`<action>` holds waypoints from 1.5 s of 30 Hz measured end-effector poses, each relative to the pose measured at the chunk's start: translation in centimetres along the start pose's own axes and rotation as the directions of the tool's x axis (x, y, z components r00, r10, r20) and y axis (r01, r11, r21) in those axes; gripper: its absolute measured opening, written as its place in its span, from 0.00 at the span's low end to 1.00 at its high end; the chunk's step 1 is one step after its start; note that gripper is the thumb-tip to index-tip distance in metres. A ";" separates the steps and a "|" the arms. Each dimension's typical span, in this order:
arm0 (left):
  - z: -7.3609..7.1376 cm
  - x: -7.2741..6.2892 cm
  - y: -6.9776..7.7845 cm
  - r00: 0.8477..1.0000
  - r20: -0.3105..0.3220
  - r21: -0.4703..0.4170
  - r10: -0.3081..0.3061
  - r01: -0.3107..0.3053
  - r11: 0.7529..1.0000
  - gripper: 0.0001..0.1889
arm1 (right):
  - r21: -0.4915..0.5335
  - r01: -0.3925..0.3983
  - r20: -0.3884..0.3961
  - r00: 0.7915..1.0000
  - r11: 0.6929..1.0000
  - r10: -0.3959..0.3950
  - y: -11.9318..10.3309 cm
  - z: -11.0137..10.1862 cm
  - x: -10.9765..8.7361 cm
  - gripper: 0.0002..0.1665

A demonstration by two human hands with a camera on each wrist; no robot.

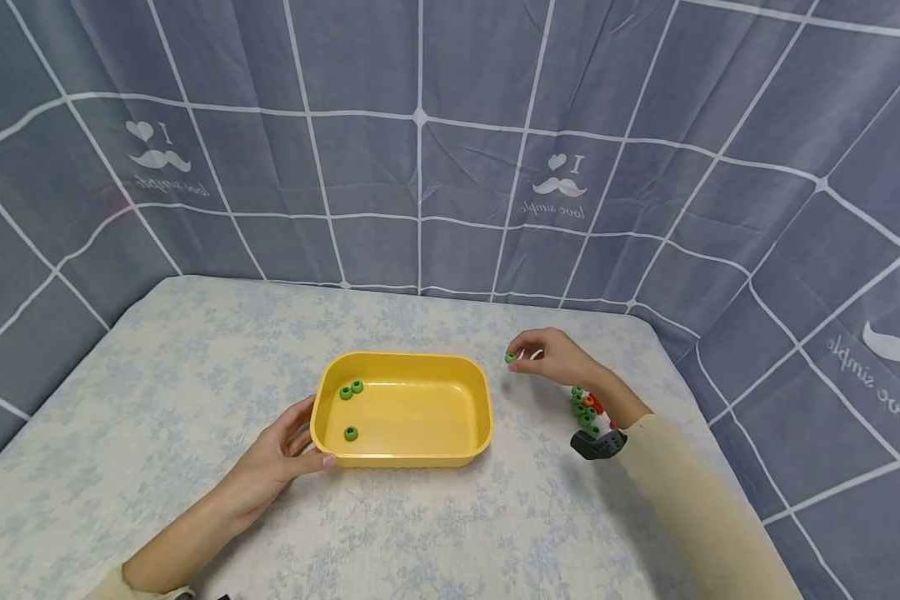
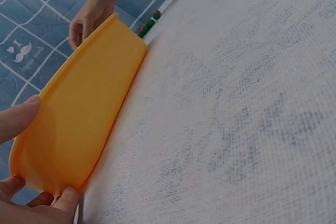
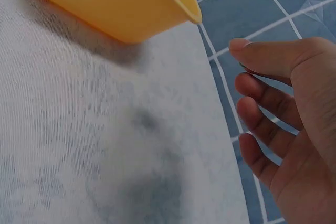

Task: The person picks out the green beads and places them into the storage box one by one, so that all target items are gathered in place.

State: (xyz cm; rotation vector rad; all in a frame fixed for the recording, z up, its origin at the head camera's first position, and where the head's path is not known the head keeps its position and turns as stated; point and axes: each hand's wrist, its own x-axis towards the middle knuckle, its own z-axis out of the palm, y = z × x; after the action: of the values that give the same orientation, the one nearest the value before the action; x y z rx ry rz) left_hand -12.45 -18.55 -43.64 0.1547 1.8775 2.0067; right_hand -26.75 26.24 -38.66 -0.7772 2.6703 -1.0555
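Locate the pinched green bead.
In the head view, the pinched green bead is just right of the yellow tray, held by the right hand.

one tray [image 1: 412, 421], three beads [image 1: 346, 393] inside, two hands [image 1: 279, 450] [image 1: 551, 354]

- Right hand [image 1: 553, 357]: bare from the fingertips back to the wrist, as my remote head view shows it.
- Black strap [image 1: 598, 445]: worn behind the right fingers, at the wrist; I make out small perforations and a rounded end.
- Right sleeve [image 1: 701, 500]: plain pale beige cloth, farther back from the fingers than the strap and adjoining it.
- Left hand [image 1: 279, 454]: likewise bare from fingertips to forearm.
- Left sleeve [image 1: 120, 588]: matching beige, well behind the left fingers; I see only its end.
- Dark fragment [image 1: 186, 594]: beside that sleeve's edge, too cropped for me to identify.
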 end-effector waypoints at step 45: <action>0.1 0.0 0.1 1.000 0.007 0.001 0.002 -0.002 1.000 0.51 | -0.028 0.227 0.245 0.946 0.974 -0.213 -10.7 7.1 10.5 0.08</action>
State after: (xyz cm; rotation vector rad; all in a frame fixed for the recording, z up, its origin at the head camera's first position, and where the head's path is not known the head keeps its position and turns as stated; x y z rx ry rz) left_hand -12.42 -18.52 -43.50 0.1634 1.8752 2.0041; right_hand -28.96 10.00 -36.30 -1.1578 2.4589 -0.8686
